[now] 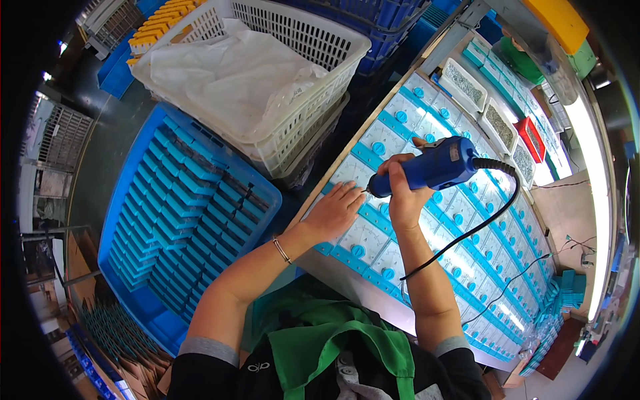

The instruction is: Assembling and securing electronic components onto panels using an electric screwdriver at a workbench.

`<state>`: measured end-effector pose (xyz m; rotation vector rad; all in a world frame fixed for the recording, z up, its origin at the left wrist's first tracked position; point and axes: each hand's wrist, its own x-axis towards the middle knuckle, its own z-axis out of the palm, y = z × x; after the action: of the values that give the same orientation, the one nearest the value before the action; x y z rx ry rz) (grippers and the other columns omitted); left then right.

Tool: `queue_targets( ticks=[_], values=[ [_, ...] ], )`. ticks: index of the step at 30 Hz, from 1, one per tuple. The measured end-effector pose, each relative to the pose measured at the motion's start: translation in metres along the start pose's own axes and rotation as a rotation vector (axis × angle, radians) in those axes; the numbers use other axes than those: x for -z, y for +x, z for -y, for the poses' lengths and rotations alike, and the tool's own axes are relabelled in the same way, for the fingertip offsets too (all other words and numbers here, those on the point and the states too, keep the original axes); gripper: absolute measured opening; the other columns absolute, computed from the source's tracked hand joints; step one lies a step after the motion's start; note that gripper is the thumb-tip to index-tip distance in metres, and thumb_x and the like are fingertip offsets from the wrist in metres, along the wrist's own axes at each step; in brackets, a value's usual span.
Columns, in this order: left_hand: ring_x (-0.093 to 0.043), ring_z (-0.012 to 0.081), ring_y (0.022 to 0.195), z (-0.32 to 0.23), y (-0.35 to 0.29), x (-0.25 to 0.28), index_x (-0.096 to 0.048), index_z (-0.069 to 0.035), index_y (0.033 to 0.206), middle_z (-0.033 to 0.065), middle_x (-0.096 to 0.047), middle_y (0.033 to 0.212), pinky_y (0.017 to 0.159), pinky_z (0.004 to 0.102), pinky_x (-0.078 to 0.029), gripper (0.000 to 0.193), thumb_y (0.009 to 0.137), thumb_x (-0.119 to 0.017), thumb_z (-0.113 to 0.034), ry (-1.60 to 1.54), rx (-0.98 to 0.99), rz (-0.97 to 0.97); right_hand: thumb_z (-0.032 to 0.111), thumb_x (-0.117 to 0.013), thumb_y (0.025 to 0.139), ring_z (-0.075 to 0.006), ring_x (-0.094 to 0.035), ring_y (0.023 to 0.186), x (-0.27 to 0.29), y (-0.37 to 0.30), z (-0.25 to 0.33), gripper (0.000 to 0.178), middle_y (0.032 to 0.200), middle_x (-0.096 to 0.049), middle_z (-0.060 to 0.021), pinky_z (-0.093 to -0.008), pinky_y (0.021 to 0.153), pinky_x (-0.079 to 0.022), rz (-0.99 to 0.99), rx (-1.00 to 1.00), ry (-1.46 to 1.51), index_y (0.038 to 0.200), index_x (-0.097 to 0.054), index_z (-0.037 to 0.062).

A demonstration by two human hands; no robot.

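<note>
The step in hand appears to be fastening: the right hand point(403, 190) is wrapped around a blue electric driver point(433, 168), its bit angled down beside the left hand's fingertips. The left hand point(337, 213) lies flat and grips nothing, pressing near the edge of the white-faced units point(357, 228) with teal strips, which stand in rows across the tabletop point(353, 150). The two hands are close but apart, with the bit between them. Whether a screw sits under the tip is too small to tell. The driver's black cable point(490, 217) loops over the rows to the right, and white trays point(465, 85) of small parts stand along the far side. The next move seems to call for a steady left hand, fingers clear of the bit, and the driver squarely aligned.
</note>
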<state>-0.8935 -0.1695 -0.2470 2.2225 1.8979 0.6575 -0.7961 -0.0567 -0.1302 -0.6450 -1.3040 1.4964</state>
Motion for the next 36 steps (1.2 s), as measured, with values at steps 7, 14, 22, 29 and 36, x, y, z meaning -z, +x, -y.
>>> queue_targets(
  ticks=[7, 14, 22, 29, 36],
  values=[
    [-0.038, 0.0322, 0.13, 0.008, 0.005, 0.004, -0.047, -0.003, 0.13, 0.0132, -0.045, 0.133, 0.11, 0.0483, -0.029, 0.053, 0.086, -0.063, -0.026, -0.05, -0.047, 0.064, 0.002, -0.064, 0.079, -0.016, -0.061, 0.069, -0.022, 0.019, -0.043, 0.057, 0.079, -0.061, -0.0072, -0.0291, 0.067, -0.05, 0.115, -0.007, -0.173, 0.128, -0.035, -0.0024],
    [-0.037, 0.0314, 0.13, 0.014, 0.004, 0.008, -0.047, -0.004, 0.132, 0.0131, -0.043, 0.136, 0.11, 0.0475, -0.03, 0.054, 0.086, -0.062, -0.029, -0.069, -0.06, 0.067, 0.002, -0.065, 0.078, -0.0162, -0.063, 0.069, -0.031, 0.024, -0.062, 0.057, 0.078, -0.061, -0.0072, -0.0279, 0.066, -0.051, 0.156, -0.009, -0.171, 0.127, -0.037, -0.0035],
    [-0.037, 0.0306, 0.131, 0.015, 0.004, 0.009, -0.047, -0.003, 0.131, 0.0129, -0.043, 0.136, 0.111, 0.0468, -0.028, 0.054, 0.087, -0.062, -0.03, -0.056, -0.06, 0.091, 0.001, -0.064, 0.077, -0.016, -0.063, 0.068, -0.037, 0.023, -0.057, 0.056, 0.077, -0.061, -0.0068, -0.0279, 0.067, -0.051, 0.117, -0.08, -0.128, 0.125, -0.037, -0.0041],
    [-0.04, 0.03, 0.127, 0.017, 0.0, -0.001, -0.049, -0.002, 0.128, 0.0109, -0.046, 0.133, 0.111, 0.046, -0.028, 0.052, 0.087, -0.061, -0.031, -0.11, -0.036, 0.132, 0.003, -0.072, 0.074, -0.0112, -0.059, 0.076, -0.033, 0.01, -0.073, 0.055, 0.082, -0.06, -0.0017, -0.027, 0.066, -0.05, 0.347, -0.116, -0.209, 0.122, -0.046, 0.0027],
    [-0.041, 0.0302, 0.128, 0.016, 0.005, 0.01, -0.049, -0.002, 0.127, 0.0118, -0.047, 0.133, 0.11, 0.0457, -0.03, 0.051, 0.086, -0.062, -0.029, -0.128, -0.05, 0.039, -0.002, -0.07, 0.074, -0.0103, -0.058, 0.071, -0.039, 0.02, -0.056, 0.044, 0.081, -0.06, -0.0025, -0.0255, 0.065, -0.048, 0.104, -0.172, -0.106, 0.113, -0.051, 0.0039]
  ],
)
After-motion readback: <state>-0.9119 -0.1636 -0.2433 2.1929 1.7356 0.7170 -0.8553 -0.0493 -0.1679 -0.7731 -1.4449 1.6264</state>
